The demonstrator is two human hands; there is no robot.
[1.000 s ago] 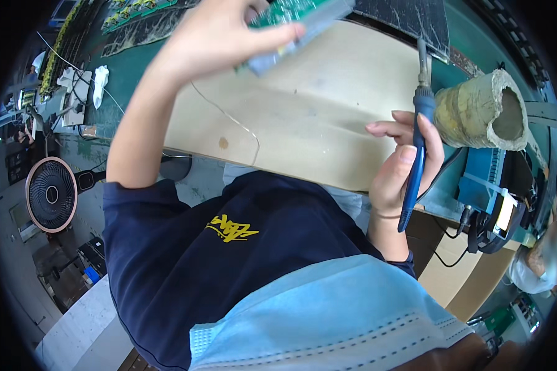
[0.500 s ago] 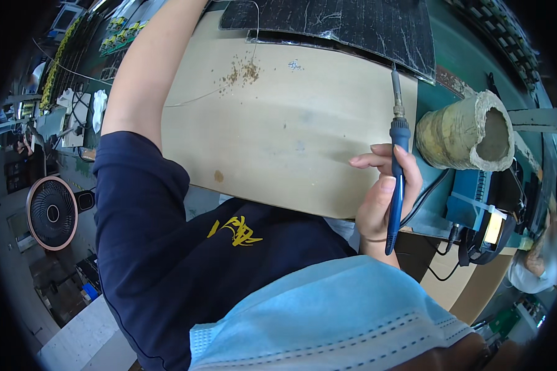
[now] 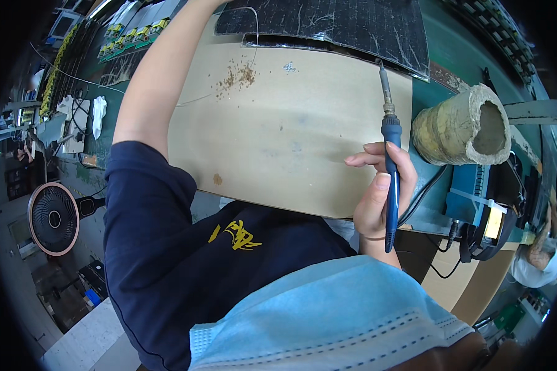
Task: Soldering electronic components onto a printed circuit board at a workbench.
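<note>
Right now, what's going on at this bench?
A person sits at a bench covered by a tan board. The right hand grips a blue soldering iron like a pen, tip pointing away toward a dark scratched mat, above the board. The left arm reaches up past the top edge, so its hand is out of view. A worn, hollow beige roll lies to the right, and a small fan stands at the left.
</note>
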